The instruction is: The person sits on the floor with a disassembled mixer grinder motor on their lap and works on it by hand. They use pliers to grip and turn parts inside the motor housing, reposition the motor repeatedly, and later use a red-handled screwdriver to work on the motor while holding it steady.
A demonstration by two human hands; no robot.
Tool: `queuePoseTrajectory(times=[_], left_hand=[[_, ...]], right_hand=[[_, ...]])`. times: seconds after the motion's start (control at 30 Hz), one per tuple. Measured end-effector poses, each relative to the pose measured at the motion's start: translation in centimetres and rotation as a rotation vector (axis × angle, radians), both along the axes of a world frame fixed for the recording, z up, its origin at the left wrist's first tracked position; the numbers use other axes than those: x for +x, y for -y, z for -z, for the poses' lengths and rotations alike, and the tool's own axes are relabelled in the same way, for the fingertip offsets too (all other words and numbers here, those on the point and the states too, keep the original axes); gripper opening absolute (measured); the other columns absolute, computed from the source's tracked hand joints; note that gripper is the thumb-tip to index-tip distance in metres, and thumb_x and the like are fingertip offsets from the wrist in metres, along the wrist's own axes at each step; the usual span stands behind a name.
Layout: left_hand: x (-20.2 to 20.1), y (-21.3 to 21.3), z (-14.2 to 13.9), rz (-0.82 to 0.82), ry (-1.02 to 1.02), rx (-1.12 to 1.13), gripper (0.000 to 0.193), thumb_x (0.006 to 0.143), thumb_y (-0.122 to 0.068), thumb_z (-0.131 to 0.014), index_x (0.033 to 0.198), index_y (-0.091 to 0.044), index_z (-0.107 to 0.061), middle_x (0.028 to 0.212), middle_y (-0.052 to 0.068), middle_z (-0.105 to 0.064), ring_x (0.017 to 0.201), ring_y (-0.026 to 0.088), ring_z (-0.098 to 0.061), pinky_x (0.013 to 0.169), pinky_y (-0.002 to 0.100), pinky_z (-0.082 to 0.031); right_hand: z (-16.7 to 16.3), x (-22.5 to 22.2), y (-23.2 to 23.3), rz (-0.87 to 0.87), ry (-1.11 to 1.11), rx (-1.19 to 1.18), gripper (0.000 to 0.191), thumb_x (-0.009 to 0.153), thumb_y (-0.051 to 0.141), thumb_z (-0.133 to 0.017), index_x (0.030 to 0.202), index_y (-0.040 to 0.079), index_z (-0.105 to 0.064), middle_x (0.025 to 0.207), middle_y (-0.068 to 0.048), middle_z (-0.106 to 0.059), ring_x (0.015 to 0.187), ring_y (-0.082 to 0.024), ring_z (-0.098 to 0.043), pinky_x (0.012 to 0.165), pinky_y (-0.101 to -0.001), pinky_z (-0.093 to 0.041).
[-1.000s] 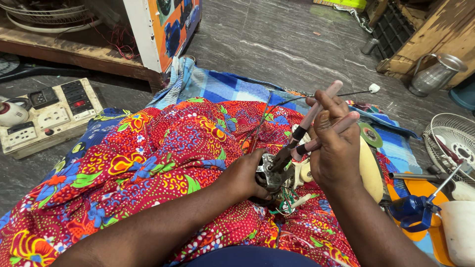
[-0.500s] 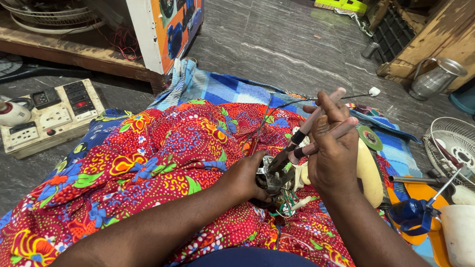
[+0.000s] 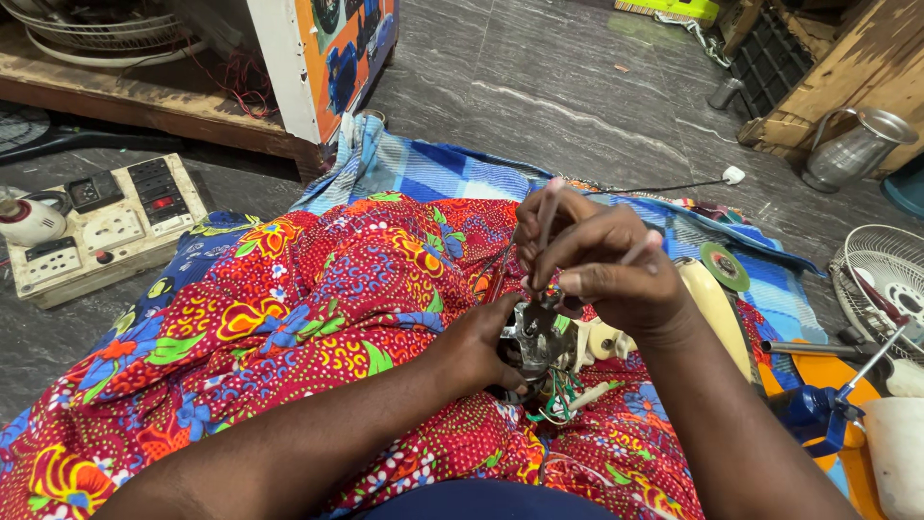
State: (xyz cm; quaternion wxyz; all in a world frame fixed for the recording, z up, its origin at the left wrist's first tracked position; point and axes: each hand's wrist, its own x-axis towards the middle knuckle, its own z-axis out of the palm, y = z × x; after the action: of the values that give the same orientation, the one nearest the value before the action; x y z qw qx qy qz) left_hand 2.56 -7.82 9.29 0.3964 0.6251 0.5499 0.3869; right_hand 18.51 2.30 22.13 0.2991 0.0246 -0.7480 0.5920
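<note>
My left hand (image 3: 478, 347) grips a small metal motor part (image 3: 531, 337) with coloured wires (image 3: 558, 397) hanging from it, held on my lap over red flowered cloth (image 3: 318, 289). My right hand (image 3: 602, 260) is closed around a thin screwdriver-like tool (image 3: 545, 226), held nearly upright with its tip down at the metal part. A cream plastic housing (image 3: 712, 299) lies just right of my hands. The tool's tip is hidden behind my fingers.
A cream switch-and-socket board (image 3: 106, 226) lies on the floor at left. A fan guard (image 3: 881, 274), a metal jug (image 3: 852, 149) and a blue clamp tool (image 3: 818, 414) lie at right. A wooden shelf (image 3: 144, 101) and blue checked cloth (image 3: 443, 173) are ahead.
My right hand has swung the tool from a slanted position to nearly upright and moved left, closer over the metal part. My left hand keeps its hold.
</note>
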Motion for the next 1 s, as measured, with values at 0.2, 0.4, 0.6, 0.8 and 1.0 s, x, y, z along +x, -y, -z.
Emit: queuePoseTrajectory(times=[0.2,0.4,0.6,0.8,1.0], left_hand=[[0.4,0.5,-0.9,-0.070,-0.165,-0.017,0.108,0.051,-0.014,-0.096,0.145,-0.002,-0.044,0.123,0.018,-0.070,0.114,0.031,-0.068,0.099,0.039,-0.052],[0.6,0.8,-1.1,-0.072,-0.204,-0.036,0.111,0.052,-0.016,-0.096,0.148,-0.003,-0.042,0.126,0.018,-0.068,0.115,0.032,-0.068,0.100,0.040,-0.051],[0.4,0.2,-0.3,-0.042,-0.129,-0.011,0.112,0.050,-0.013,-0.096,0.147,-0.002,-0.043,0.125,0.018,-0.070,0.115,0.030,-0.069,0.101,0.038,-0.052],[0.2,-0.2,0.1,-0.042,-0.164,-0.040,0.110,0.050,-0.015,-0.096,0.147,-0.002,-0.043,0.124,0.017,-0.071,0.115,0.029,-0.070,0.100,0.037,-0.054],[0.3,0.1,-0.1,-0.066,-0.163,-0.010,0.115,0.051,-0.017,-0.097,0.149,-0.001,-0.039,0.127,0.018,-0.069,0.117,0.030,-0.068,0.101,0.038,-0.052]], right_hand=[[1.4,-1.2,2.1,0.685,-0.076,-0.029,0.030,0.090,0.021,-0.064,0.090,-0.008,-0.071,0.104,-0.009,-0.059,0.097,-0.020,-0.056,0.090,-0.0339,-0.045],[3.0,-1.1,3.0,0.952,-0.127,-0.018,0.030,0.093,0.020,-0.066,0.086,-0.009,-0.069,0.106,-0.009,-0.054,0.089,-0.017,-0.052,0.078,-0.0314,-0.044],[2.4,0.5,1.4,0.367,-0.165,-0.008,0.031,0.094,0.022,-0.066,0.091,-0.009,-0.069,0.112,-0.013,-0.055,0.108,-0.020,-0.054,0.100,-0.0364,-0.046],[1.6,0.5,0.8,0.266,-0.180,-0.151,0.042,0.097,0.028,-0.068,0.118,-0.009,-0.068,0.115,-0.014,-0.058,0.103,-0.023,-0.059,0.098,-0.0369,-0.046],[2.6,-0.4,2.3,0.760,-0.181,-0.243,0.034,0.094,0.020,-0.065,0.121,-0.001,-0.068,0.101,-0.008,-0.052,0.092,-0.018,-0.050,0.086,-0.0354,-0.041]])
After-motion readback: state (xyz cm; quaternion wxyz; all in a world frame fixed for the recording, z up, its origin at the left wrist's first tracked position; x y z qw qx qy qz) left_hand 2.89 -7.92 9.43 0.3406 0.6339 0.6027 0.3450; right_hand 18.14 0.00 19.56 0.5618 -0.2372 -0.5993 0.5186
